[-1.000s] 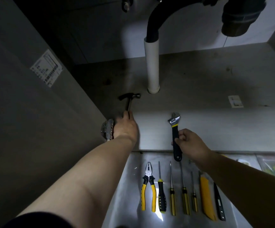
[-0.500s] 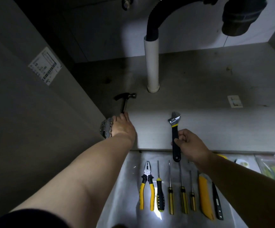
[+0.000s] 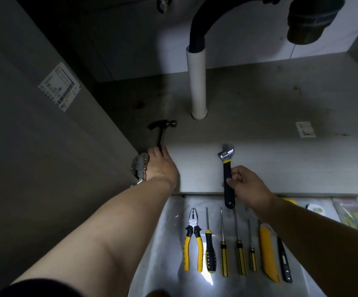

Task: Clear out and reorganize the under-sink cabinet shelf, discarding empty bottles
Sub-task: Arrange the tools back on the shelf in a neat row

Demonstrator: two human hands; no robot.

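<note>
Hammer: a small dark steel-headed claw hammer (image 3: 162, 129) is lying on the grey cabinet shelf (image 3: 259, 116) at centre left of the frame, head pointing toward the white upright drain pipe (image 3: 196, 86), handle running down toward the viewer.
Left hand: the left hand (image 3: 159, 166) is resting on the lower end of the hammer's handle; its fingers are hidden beyond the knuckles, so whether they are closed round the handle cannot be told.
Wrench: a black-handled adjustable wrench with a silver head and yellow band (image 3: 227, 174) is standing nearly upright just right of centre, straddling the shelf's front edge.
Right hand: the right hand (image 3: 245, 185) is clamping the wrench at mid-handle, fingers curled round it.
Handling, hammer: rigid and probably head-heavy; taking it higher on the handle, nearer the head, would likely steady it.
Handling, wrench: stiff, probably weighty at the head; the coated handle is offering the better purchase.
Laid-out tools: yellow-handled pliers (image 3: 193, 243) and a row of screwdrivers are lying side by side below the shelf edge.
Bottles: none are showing.
</note>
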